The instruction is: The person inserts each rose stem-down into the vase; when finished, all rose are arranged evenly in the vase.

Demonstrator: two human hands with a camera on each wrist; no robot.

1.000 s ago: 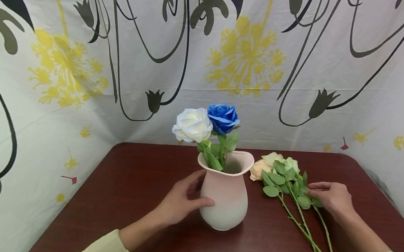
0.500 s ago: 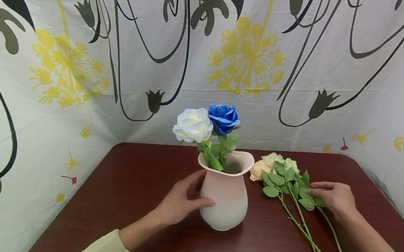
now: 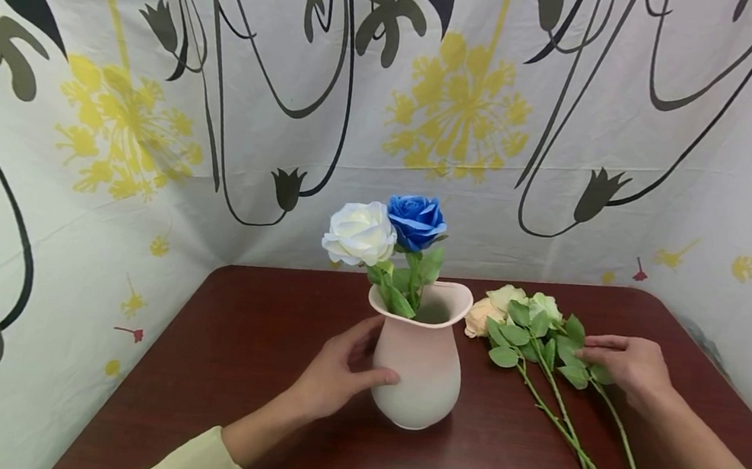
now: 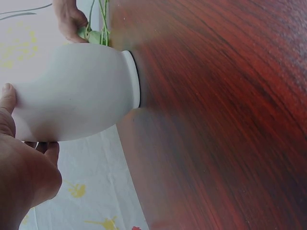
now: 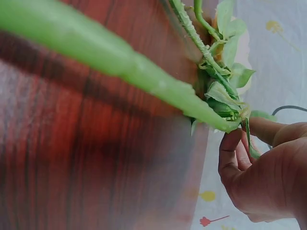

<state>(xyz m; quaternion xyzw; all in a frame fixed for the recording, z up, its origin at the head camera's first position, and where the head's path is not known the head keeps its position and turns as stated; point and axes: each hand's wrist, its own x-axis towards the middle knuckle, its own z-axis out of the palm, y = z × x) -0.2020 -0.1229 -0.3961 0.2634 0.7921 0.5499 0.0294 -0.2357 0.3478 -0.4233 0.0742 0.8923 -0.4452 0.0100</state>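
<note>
Left hand [image 3: 334, 375] rests on the side of the pink vase [image 3: 421, 361], centre of the head view: thumb low across the front, fingers curved round the far side, a bracing hold rather than a clamp. A white rose [image 3: 358, 233] and a blue rose [image 3: 415, 219] stand in the vase. Right of it, loose stems [image 3: 559, 418] with cream blooms lie flat on the dark red table [image 3: 256, 329].

Right hand [image 3: 631, 364], at centre right, lies over the leafy part of those stems. In the right wrist view its fingers [image 5: 230, 153] curl onto a stem [image 5: 115, 64] and leaves, a light pinch at the foliage.

Judgement: a sound lift calls for gripping one stem alone, below the leaves, clear of its neighbours, while the left hand steadies the vase against tipping.
</note>
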